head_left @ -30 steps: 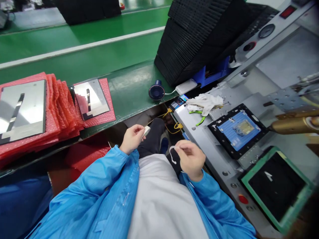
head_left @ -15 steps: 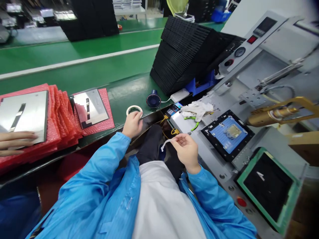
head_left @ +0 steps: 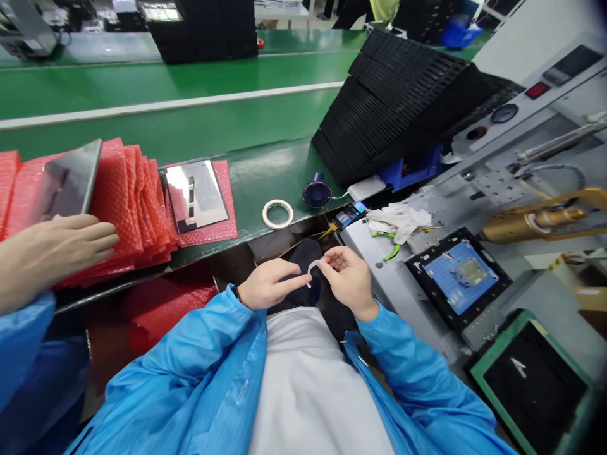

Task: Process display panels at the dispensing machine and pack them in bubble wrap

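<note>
A short, curled strip of whitish tape (head_left: 311, 270) spans the gap between my two hands, above my lap. Its upper end is pinched between the thumb and fingertips of my right hand (head_left: 349, 279). My left hand (head_left: 271, 284) has its fingertips closed at the strip's lower end, with the thumb partly hidden. A cream roll of masking tape (head_left: 264, 216) lies flat near the edge of the green table (head_left: 251, 170), beyond my left hand.
On the left, another person's hand (head_left: 71, 249) tilts a flat panel (head_left: 71, 180) over stacked red bubble-wrap bags (head_left: 118, 208). A mirror-like panel (head_left: 203, 196) lies nearby. A small fan (head_left: 317, 192) and black trays (head_left: 379, 101) stand behind; a press machine (head_left: 478, 180) is on the right.
My left hand has let go of the tape roll and come down to the strip in my right hand. The other person's panel has been lifted and tilted. The view has shifted left.
</note>
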`<act>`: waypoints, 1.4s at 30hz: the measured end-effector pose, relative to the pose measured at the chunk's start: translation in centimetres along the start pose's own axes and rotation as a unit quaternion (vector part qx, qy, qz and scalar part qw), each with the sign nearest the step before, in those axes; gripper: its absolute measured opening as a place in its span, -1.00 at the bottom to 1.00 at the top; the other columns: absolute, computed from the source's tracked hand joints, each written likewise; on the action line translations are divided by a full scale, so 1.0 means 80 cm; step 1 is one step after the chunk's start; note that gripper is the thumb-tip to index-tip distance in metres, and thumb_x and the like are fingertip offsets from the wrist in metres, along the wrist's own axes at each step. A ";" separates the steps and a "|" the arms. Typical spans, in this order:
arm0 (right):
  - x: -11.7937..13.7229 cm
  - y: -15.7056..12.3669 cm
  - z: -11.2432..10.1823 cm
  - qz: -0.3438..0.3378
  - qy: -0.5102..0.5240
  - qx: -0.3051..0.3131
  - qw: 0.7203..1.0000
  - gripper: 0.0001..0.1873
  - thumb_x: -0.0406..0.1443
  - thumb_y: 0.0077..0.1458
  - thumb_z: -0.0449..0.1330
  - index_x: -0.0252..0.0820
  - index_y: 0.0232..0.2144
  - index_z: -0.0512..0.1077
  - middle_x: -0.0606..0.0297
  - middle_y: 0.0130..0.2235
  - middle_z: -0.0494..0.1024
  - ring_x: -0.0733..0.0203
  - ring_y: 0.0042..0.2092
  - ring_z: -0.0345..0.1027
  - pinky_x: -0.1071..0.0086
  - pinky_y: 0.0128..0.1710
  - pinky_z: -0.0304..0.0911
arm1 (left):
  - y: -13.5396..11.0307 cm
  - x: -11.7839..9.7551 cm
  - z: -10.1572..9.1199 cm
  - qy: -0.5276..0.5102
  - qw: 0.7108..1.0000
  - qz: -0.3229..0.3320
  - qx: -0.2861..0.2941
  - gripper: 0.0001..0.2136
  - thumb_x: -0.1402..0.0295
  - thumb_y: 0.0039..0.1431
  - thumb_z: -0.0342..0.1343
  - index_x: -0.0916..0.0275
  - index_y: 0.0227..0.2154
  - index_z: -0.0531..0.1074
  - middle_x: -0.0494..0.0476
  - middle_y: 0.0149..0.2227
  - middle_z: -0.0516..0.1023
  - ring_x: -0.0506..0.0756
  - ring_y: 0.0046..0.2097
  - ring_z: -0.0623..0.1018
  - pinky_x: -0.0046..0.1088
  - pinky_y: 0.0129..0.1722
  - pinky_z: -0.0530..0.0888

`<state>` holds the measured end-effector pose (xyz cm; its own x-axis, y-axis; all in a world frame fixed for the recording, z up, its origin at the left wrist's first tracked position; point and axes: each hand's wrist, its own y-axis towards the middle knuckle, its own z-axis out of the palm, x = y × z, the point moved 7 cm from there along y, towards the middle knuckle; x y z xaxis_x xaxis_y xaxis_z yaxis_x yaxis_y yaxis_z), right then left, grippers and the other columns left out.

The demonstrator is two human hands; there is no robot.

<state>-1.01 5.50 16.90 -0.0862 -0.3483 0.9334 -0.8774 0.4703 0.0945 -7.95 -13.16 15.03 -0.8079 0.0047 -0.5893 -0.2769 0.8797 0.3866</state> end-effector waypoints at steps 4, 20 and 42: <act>-0.006 0.003 0.005 -0.015 -0.023 0.016 0.999 -0.80 -0.17 0.20 0.38 -0.12 -0.20 0.51 0.26 -0.28 0.63 0.18 -0.27 0.56 0.31 -0.20 0.52 | -0.004 0.007 0.000 -0.047 0.999 0.009 -0.014 -0.75 0.31 0.45 0.09 0.08 -0.02 0.67 0.31 -0.12 0.68 0.21 -0.08 0.65 -0.20 -0.01 0.55; 0.017 0.033 0.049 -0.043 -0.049 0.081 0.995 -0.86 -0.20 0.19 0.35 -0.12 -0.26 0.51 0.27 -0.33 0.64 0.17 -0.33 0.56 0.30 -0.22 0.53 | -0.019 0.008 -0.018 0.049 0.994 0.049 -0.083 -0.69 0.44 0.36 0.13 0.09 0.07 0.62 0.37 0.05 0.62 0.22 0.01 0.63 -0.23 -0.05 0.55; 0.085 0.259 0.283 -0.135 -0.193 0.197 0.952 -0.81 -0.48 0.20 0.19 -0.19 -0.21 0.56 0.20 -0.18 0.67 0.15 -0.15 0.54 0.29 0.01 0.42 | -0.048 0.239 -0.157 0.209 0.882 -0.252 -0.338 -0.80 0.36 0.39 0.12 0.20 -0.25 0.66 0.18 -0.29 0.55 0.14 -0.19 0.55 -0.31 -0.09 0.52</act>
<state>-30.49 -5.48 17.34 0.0669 -0.7214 0.6893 -0.9945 0.0073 0.1042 -28.88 -22.45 11.18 -0.5760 -0.6060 -0.5487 -0.7884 0.2343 0.5688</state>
